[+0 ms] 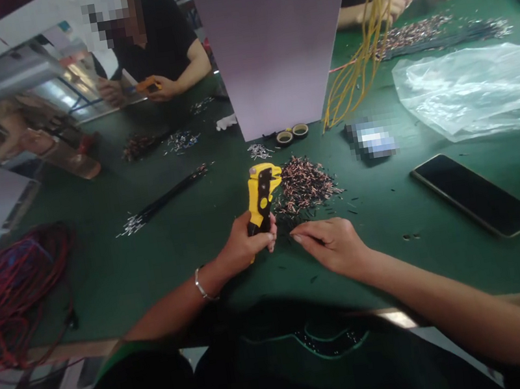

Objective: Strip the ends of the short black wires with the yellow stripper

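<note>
Stripper (260,197), yellow and black, stands nearly upright in my left hand (246,241) in the head view, its nose just beside the pile (306,184) of short black and coppery wire bits on the green table (374,202). My left fingers and thumb are wrapped round its handle. My right hand (334,243) is at the near side of the pile, thumb and forefinger pressed together at the tips; whether a wire is pinched between them, I cannot tell. Left of the stripper, well apart, a bundle (167,199) of longer dark wires lies slantwise, its near ends pale. Small white bits (260,150) lie beyond the stripper's nose, near two tape rolls (285,140).

I judge the step in hand to be working wire pieces one by one with the stripper, my right hand fetching or feeding. The next move seems to call for one piece gripped firmly, its end lined up with the nose, and an even left squeeze.
</note>
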`<state>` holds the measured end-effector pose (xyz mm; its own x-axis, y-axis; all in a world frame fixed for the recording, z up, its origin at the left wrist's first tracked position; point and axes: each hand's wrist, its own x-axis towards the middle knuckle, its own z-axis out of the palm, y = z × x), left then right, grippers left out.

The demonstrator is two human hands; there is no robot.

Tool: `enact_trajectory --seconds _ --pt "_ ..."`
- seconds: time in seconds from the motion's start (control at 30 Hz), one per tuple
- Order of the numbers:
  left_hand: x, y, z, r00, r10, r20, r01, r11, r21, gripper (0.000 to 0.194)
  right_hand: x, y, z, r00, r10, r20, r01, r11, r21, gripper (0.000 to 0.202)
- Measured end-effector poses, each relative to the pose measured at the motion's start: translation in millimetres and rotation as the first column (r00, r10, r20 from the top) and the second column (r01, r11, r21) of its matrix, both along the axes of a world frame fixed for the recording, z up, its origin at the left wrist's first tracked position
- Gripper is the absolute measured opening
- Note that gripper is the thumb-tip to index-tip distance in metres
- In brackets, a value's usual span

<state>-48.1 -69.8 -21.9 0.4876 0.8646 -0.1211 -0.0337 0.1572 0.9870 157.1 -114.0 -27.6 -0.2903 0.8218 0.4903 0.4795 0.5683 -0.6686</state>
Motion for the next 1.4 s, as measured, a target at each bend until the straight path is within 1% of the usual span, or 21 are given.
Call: enact_trajectory --seconds 0.13,0.2,0.3,0.4,0.47,0.53,0.63,0.73,0.83,0.93,1.0,1.2,1.4 --pt "0 1 -0.1 0.994 0.029 -0.104 -0.021 0.997 0.080 0.023 -2 -3 -2.5 1.000 0.001 0.022 -0.002 1.000 0.012 0.023" --pt "0 2 0.2 0.987 0.063 -0.151 -0.044 0.991 0.125 0.023 -1 -4 -1.4 0.999 -0.001 0.036 0.001 1.000 0.007 0.024" --pt "-1 6 1.3 0.973 0.134 -0.190 -0.107 0.983 0.147 0.024 4 -4 4.2 0.997 -0.064 0.041 0.065 0.998 -0.019 0.023" --pt "-2 12 3.6 0.985 0.136 -0.110 -0.129 0.989 0.069 0.026 9 2 10.0 0.985 -0.169 0.027 0.171 0.983 -0.070 0.023" --pt "-3 14 6.0 0.991 0.122 -0.051 -0.121 0.992 0.038 0.028 12 6 11.0 0.979 -0.203 0.015 0.204 0.975 -0.093 0.023" --pt "-3 16 8.6 0.993 0.111 -0.029 -0.111 0.993 0.029 0.030 12 8 9.6 0.977 -0.213 0.012 0.214 0.972 -0.094 0.023" --pt "-4 17 12.6 0.995 0.102 -0.019 -0.102 0.994 0.034 0.030 11 8 5.0 0.980 -0.199 0.015 0.200 0.978 -0.063 0.023" --pt "-6 17 15.6 0.996 0.086 -0.024 -0.085 0.995 0.052 0.034 8 6 0.1 0.987 -0.157 0.019 0.157 0.987 -0.022 0.023" --pt "-7 15 16.8 0.996 0.046 -0.075 -0.039 0.995 0.092 0.037 5 5 -3.0 0.993 -0.114 0.027 0.114 0.993 0.008 0.023" --pt "-6 12 15.7 0.985 0.016 -0.169 0.013 0.985 0.172 0.035 3 4 -3.9 0.995 -0.093 0.039 0.093 0.996 0.003 0.023" --pt "-5 10 14.1 0.979 0.019 -0.205 0.022 0.980 0.197 0.031 2 3 -3.6 0.995 -0.091 0.043 0.091 0.996 -0.012 0.022" --pt "-2 7 12.0 0.982 0.016 -0.190 0.024 0.978 0.209 0.026 -1 2 -2.6 0.998 -0.059 0.028 0.059 0.998 -0.011 0.023" --pt "-3 6 12.2 0.969 -0.005 -0.248 0.066 0.969 0.239 0.023 -2 2 -2.9 0.998 -0.048 0.032 0.049 0.999 -0.019 0.024"
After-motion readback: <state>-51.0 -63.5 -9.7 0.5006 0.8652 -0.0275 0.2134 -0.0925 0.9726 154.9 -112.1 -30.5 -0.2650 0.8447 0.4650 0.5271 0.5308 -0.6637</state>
